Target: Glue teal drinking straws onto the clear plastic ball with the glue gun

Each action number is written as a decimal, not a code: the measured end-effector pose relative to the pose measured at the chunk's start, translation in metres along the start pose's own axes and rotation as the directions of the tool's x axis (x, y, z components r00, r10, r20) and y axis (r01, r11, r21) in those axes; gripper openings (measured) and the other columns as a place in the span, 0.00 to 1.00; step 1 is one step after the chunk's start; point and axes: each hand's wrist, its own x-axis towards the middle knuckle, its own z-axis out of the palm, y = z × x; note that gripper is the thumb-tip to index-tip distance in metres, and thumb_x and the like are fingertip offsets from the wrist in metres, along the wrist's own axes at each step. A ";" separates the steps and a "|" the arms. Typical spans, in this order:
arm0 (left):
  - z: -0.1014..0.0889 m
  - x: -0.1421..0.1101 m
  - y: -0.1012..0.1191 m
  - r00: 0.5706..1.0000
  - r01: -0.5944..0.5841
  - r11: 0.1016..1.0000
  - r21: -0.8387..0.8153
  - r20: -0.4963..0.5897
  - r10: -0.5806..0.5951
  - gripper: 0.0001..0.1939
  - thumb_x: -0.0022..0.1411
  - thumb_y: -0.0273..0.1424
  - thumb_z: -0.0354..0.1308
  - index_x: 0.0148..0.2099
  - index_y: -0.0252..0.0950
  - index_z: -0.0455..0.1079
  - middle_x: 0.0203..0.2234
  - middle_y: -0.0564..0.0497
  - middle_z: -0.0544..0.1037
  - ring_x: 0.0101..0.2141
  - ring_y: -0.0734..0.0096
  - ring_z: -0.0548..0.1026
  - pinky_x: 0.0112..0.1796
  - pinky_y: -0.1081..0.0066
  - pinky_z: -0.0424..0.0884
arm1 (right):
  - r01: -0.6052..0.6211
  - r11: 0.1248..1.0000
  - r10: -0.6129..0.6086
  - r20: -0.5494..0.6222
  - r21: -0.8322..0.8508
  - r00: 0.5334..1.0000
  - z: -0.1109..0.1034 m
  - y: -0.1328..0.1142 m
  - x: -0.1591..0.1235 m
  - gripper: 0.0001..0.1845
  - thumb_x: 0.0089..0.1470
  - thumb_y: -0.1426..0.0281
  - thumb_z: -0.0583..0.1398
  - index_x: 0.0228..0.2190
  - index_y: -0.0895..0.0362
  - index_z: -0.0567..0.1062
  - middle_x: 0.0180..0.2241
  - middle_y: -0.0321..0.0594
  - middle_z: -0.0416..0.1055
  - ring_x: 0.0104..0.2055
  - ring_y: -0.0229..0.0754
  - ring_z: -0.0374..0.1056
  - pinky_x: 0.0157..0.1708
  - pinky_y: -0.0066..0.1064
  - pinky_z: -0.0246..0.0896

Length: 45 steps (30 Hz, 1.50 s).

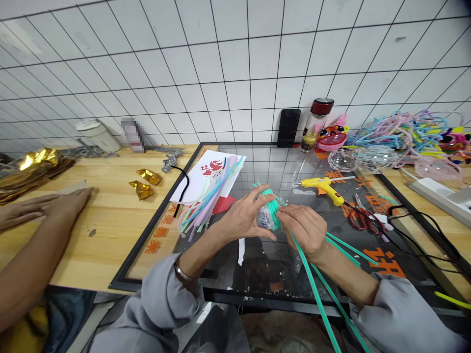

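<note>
Curved around a clear plastic ball, my left hand holds it from the left, thumb below and fingers above. Bright green strips cover part of the ball. At its right side the fingers of my right hand are pinched together on a green strip. Long green ends trail below that hand towards my lap and out to its right. My right fingertips hide the spot where the strip meets the ball. Both hands are above a dark glass panel with a black frame.
Left of the ball lies a bundle of pastel strips on white paper. A yellow glue gun, red-handled scissors and black cable lie right. Behind stand a phone and bottle. Another person's hands rest far left.
</note>
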 end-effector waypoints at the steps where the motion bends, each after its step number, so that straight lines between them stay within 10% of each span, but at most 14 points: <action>1: 0.001 0.000 0.000 1.000 0.002 1.000 0.005 0.001 -0.002 0.51 0.42 0.56 0.69 0.62 0.38 0.57 0.64 0.30 0.59 0.62 0.39 0.64 0.56 0.42 0.69 | -0.003 1.000 0.003 -0.006 -0.002 1.000 0.000 0.000 0.001 0.15 0.56 0.80 0.58 0.45 0.57 0.73 0.38 0.47 0.79 0.41 0.44 0.76 0.40 0.37 0.73; 8: 0.006 0.000 -0.001 0.998 -0.032 0.999 0.031 -0.062 0.034 0.41 0.49 0.36 0.70 0.61 0.36 0.57 0.62 0.32 0.61 0.62 0.44 0.64 0.57 0.47 0.69 | -0.030 0.999 0.031 -0.028 0.022 0.999 0.001 -0.002 0.007 0.14 0.54 0.81 0.60 0.43 0.58 0.73 0.37 0.48 0.79 0.39 0.44 0.76 0.39 0.36 0.72; 19: 0.007 0.001 -0.011 0.990 -0.007 0.990 -0.143 -0.142 -0.014 0.41 0.45 0.35 0.70 0.60 0.38 0.59 0.59 0.36 0.66 0.61 0.48 0.66 0.60 0.49 0.65 | -0.131 0.988 0.132 -0.002 0.087 0.991 -0.004 -0.003 0.002 0.25 0.54 0.77 0.63 0.54 0.60 0.69 0.40 0.49 0.78 0.42 0.46 0.75 0.40 0.37 0.71; 29: -0.009 0.003 -0.006 0.982 0.189 0.919 -0.347 0.081 -0.171 0.42 0.43 0.36 0.71 0.59 0.39 0.59 0.55 0.42 0.69 0.55 0.51 0.70 0.57 0.51 0.66 | -0.311 0.926 0.312 0.030 0.212 0.949 -0.005 -0.005 0.002 0.23 0.57 0.73 0.60 0.54 0.53 0.68 0.40 0.44 0.77 0.40 0.45 0.75 0.40 0.37 0.72; 45: -0.013 0.004 -0.004 0.991 0.102 0.940 -0.326 0.114 -0.067 0.43 0.46 0.35 0.70 0.62 0.39 0.57 0.59 0.40 0.65 0.60 0.50 0.65 0.61 0.48 0.61 | -0.513 0.775 0.431 0.286 0.369 0.856 0.000 -0.006 0.001 0.28 0.55 0.65 0.63 0.55 0.54 0.66 0.49 0.48 0.66 0.52 0.50 0.65 0.51 0.46 0.66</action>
